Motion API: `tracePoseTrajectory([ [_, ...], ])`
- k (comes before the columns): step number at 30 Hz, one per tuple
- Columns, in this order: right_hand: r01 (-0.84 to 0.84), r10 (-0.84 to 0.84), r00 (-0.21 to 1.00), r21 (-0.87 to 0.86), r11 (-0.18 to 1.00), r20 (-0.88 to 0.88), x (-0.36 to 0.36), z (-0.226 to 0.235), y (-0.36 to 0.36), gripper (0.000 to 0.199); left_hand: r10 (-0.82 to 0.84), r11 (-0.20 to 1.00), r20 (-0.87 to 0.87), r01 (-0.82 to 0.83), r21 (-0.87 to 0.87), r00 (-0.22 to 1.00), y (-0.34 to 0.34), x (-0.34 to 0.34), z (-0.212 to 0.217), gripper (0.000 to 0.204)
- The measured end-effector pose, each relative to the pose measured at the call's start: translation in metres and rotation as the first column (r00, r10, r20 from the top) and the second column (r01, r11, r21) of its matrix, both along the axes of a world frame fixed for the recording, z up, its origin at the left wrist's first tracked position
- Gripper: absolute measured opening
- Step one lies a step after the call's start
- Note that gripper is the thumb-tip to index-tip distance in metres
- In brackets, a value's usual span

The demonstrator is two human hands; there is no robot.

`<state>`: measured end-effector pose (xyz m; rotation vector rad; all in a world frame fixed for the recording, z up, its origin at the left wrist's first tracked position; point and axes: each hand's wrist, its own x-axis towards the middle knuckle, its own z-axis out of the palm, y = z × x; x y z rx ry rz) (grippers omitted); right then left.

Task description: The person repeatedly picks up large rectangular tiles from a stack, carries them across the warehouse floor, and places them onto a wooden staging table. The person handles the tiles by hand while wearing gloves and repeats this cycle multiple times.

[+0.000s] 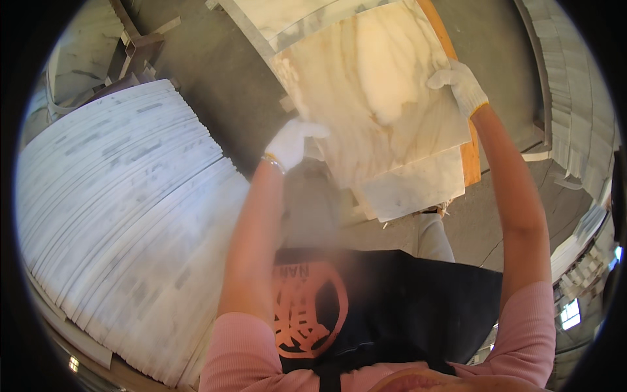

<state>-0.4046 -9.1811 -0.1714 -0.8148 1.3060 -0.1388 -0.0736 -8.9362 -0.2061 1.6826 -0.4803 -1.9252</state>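
A square marble slab (356, 85) with cream and brown veining lies between my two hands, bright with light at its middle. My left hand (290, 142), in a white knit glove, grips its left edge near the close corner, thumb on top and fingers hidden below. On the right edge, my gloved right hand (462, 88) holds the slab, its thumb also lying over the face. A whiter marble slab (418, 186) shows from beneath its near edge. Beyond the far edge lies one more pale slab (320, 23).
An orange-brown wooden board (471, 164) runs along the slabs' right side. At my left stands a long row of pale marble tiles (130, 209) packed on edge. More stacked tiles (575, 98) line the right. Grey floor (215, 59) lies between the row and the slabs.
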Motion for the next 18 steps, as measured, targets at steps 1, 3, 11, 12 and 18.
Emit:
tracePoseTrajectory([
  [1,-0.029,0.027,0.998,-0.033,0.999,-0.056,0.007,-0.005,-0.006,0.064,0.000,1.000,-0.036,0.000,0.000,0.999,-0.006,0.004,-0.008,0.027],
  [3,-0.068,0.063,0.993,-0.044,0.997,-0.100,0.018,-0.014,-0.015,0.062,0.094,0.975,-0.165,-0.057,0.214,0.982,-0.012,0.009,-0.016,0.028],
  [11,-0.030,0.029,0.990,0.000,1.000,-0.137,0.035,-0.021,-0.031,0.058,0.143,0.953,-0.168,-0.091,0.288,0.975,-0.043,0.013,-0.013,0.031],
  [12,-0.072,0.070,0.990,-0.014,0.997,-0.120,0.036,-0.020,-0.033,0.057,0.143,0.953,-0.150,-0.095,0.289,0.978,-0.045,0.013,-0.011,0.032],
  [18,-0.102,0.102,0.976,0.008,0.995,-0.191,0.046,-0.018,-0.043,0.064,0.139,0.951,-0.142,-0.092,0.296,0.980,-0.058,0.017,-0.001,0.039],
])
